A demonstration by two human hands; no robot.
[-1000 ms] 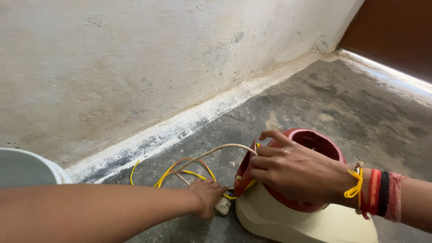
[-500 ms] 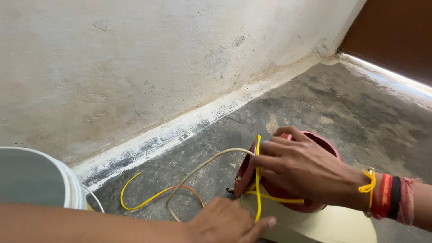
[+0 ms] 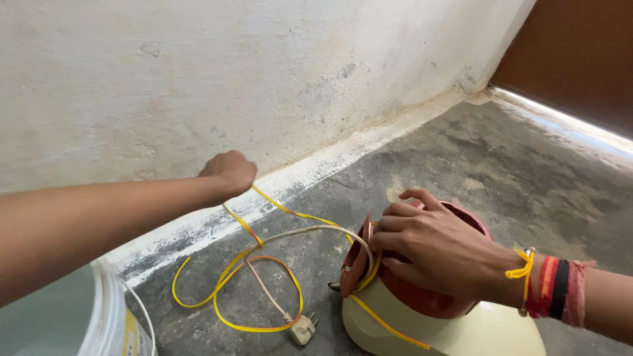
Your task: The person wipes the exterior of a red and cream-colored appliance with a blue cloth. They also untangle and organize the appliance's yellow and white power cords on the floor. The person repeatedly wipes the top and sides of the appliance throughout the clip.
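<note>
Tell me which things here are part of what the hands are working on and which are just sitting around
In hand:
- yellow wire, pulled by the left hand
- red-and-cream appliance, steadied by the right hand
- beige cord with plug

Lying about:
- white bucket

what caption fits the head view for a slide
Left hand pulls a yellow cord up while the right hand steadies a red-and-cream appliance.

A: What does the yellow cord [image 3: 264, 247] show?
B: Thin, looping slack over the floor, one run raised taut.
A: And the appliance [image 3: 422, 310]?
B: Cream base, dark red top, upright; beige plug [image 3: 303, 328] lying beside it.
</note>
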